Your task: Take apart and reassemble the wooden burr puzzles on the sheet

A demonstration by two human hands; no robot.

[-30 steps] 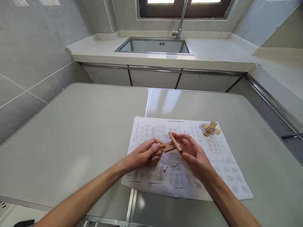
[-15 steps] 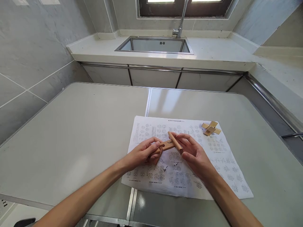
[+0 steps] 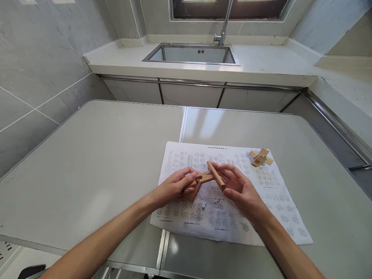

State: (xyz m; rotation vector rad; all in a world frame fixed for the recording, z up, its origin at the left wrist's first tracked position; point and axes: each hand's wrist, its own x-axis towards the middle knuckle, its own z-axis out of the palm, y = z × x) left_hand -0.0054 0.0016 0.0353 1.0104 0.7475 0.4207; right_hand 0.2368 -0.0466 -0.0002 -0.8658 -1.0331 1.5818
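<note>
In front of me stands a grey table [image 3: 95,155] made of two panels, with a seam running from its far edge to its near edge. A printed paper sheet [image 3: 270,201] lies across that seam near the near edge. On the sheet's far right corner rests a small wooden cross-shaped piece [image 3: 260,157], probably an assembled puzzle.

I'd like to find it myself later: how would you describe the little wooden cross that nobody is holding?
Start at the grey table in front of the sink and find the printed paper sheet lying on it. The wooden cross sits on the sheet's far right corner. Unlike the wooden pieces held between the left hand and right hand, it lies alone, paler and already joined together.
</note>
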